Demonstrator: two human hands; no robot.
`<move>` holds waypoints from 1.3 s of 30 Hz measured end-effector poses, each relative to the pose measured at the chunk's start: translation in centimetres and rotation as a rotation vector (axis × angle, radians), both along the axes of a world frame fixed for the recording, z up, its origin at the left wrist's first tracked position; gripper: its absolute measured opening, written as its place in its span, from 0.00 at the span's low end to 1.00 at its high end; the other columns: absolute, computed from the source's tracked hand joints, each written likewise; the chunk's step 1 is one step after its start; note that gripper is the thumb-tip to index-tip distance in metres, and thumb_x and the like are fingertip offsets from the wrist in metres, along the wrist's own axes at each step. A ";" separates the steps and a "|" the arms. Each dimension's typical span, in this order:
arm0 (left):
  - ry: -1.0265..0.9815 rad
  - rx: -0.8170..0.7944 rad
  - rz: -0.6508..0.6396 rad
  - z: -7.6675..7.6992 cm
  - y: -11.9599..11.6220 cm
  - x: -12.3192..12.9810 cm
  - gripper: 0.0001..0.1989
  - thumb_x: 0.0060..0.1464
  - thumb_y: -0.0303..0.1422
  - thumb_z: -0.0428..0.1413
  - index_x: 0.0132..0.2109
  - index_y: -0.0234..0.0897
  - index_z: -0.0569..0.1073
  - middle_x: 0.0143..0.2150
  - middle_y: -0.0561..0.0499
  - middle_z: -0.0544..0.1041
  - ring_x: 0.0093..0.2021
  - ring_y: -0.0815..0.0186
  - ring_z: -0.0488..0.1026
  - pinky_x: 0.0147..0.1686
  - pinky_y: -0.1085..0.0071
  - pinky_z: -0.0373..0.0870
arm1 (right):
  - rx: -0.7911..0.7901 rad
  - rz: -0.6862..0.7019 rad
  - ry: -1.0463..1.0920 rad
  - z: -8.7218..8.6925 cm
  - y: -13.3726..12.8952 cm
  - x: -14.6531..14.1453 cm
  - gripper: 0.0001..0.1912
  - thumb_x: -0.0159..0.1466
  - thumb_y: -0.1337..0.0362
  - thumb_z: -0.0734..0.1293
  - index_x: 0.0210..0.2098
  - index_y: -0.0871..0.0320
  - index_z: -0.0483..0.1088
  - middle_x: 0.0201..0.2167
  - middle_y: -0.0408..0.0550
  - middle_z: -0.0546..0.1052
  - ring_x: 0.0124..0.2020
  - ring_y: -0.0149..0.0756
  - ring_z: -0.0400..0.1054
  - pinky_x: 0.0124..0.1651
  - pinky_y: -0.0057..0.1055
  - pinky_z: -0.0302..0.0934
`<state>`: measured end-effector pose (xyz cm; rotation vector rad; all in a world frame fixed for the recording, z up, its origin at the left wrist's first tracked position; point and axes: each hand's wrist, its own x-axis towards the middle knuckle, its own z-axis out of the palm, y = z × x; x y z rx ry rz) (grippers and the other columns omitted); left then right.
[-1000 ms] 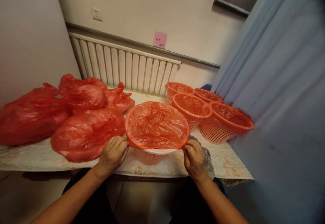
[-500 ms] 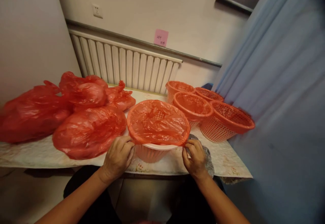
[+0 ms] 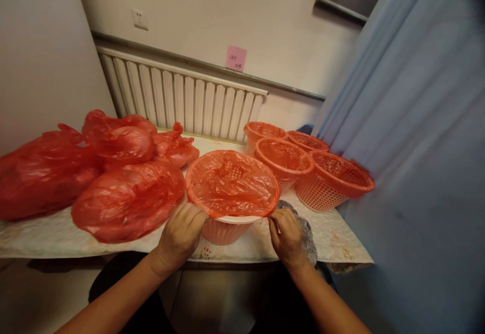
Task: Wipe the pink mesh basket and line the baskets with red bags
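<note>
A red plastic bag (image 3: 235, 185) is stretched over the mouth of a basket (image 3: 225, 232) with a pale rim and slotted pinkish sides. At the near side of the rim, part of the white edge shows below the bag. My left hand (image 3: 184, 233) pinches the bag's edge at the near left of the rim. On the near right, my right hand (image 3: 287, 234) grips the same edge between thumb and fingers. The bag sags into the basket, and its far edge is folded over the rim.
Several lined baskets (image 3: 322, 195) stand at the right, beside a blue curtain (image 3: 401, 137). Bulging red bags (image 3: 129, 197) lie at the left. A grey cloth (image 3: 307, 238) lies by my right hand on the covered table (image 3: 333, 235). Behind is a radiator (image 3: 182, 94).
My left hand has shifted slightly inward along the near rim, still holding the bag's edge. The whole view has moved a little; the basket and other things stay in place.
</note>
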<state>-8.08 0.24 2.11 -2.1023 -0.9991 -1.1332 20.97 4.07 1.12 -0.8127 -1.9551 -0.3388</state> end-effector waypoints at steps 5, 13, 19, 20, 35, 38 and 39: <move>-0.002 -0.039 -0.010 -0.9 -0.2 0.1 0.07 0.58 0.17 0.49 0.39 0.32 0.67 0.33 0.45 0.71 0.35 0.61 0.65 0.35 0.64 0.67 | -0.066 0.018 -0.005 -0.2 0.0 -0.1 0.10 0.63 0.76 0.62 0.40 0.56 0.65 0.34 0.49 0.72 0.38 0.38 0.65 0.42 0.37 0.62; 0.030 -0.086 -0.053 -1.8 -0.5 0.0 0.09 0.61 0.19 0.45 0.38 0.32 0.68 0.37 0.44 0.71 0.38 0.61 0.65 0.38 0.63 0.66 | -0.110 0.051 -0.037 -0.4 -0.1 0.3 0.09 0.63 0.75 0.61 0.39 0.56 0.64 0.35 0.48 0.69 0.40 0.38 0.63 0.43 0.37 0.61; 0.060 -0.168 -0.011 -2.7 -0.3 -0.1 0.14 0.63 0.22 0.42 0.35 0.34 0.70 0.33 0.46 0.71 0.36 0.62 0.65 0.36 0.64 0.66 | -0.118 0.030 -0.087 -0.7 0.0 0.5 0.08 0.64 0.75 0.61 0.39 0.56 0.64 0.35 0.49 0.69 0.39 0.38 0.63 0.42 0.37 0.62; 0.067 -0.192 -0.004 -3.0 -0.2 -0.2 0.14 0.63 0.22 0.42 0.35 0.34 0.70 0.34 0.46 0.71 0.36 0.61 0.65 0.37 0.63 0.66 | -0.113 0.020 -0.099 -0.8 0.1 0.5 0.07 0.64 0.75 0.61 0.38 0.56 0.65 0.35 0.49 0.69 0.39 0.38 0.63 0.42 0.37 0.62; 0.008 -0.358 -0.017 -3.4 -0.4 -0.6 0.09 0.61 0.22 0.46 0.37 0.36 0.69 0.35 0.47 0.72 0.37 0.61 0.68 0.38 0.65 0.69 | -0.296 0.080 -0.235 -1.1 1.3 0.9 0.11 0.63 0.73 0.63 0.44 0.56 0.67 0.41 0.50 0.75 0.44 0.39 0.70 0.46 0.36 0.67; -0.088 -0.181 -0.020 -1.9 -2.0 -0.5 0.07 0.60 0.22 0.50 0.43 0.34 0.69 0.38 0.45 0.73 0.40 0.61 0.70 0.41 0.63 0.70 | -0.275 0.034 -0.154 0.6 0.5 2.7 0.07 0.65 0.71 0.63 0.41 0.54 0.68 0.33 0.46 0.75 0.35 0.35 0.70 0.38 0.32 0.66; -0.118 -0.118 -0.010 -1.1 -2.4 -0.2 0.09 0.60 0.23 0.51 0.47 0.34 0.68 0.41 0.43 0.74 0.42 0.59 0.70 0.43 0.61 0.70 | -0.212 0.003 -0.078 1.2 0.3 3.1 0.07 0.65 0.71 0.62 0.42 0.54 0.68 0.34 0.46 0.75 0.36 0.36 0.70 0.40 0.34 0.66</move>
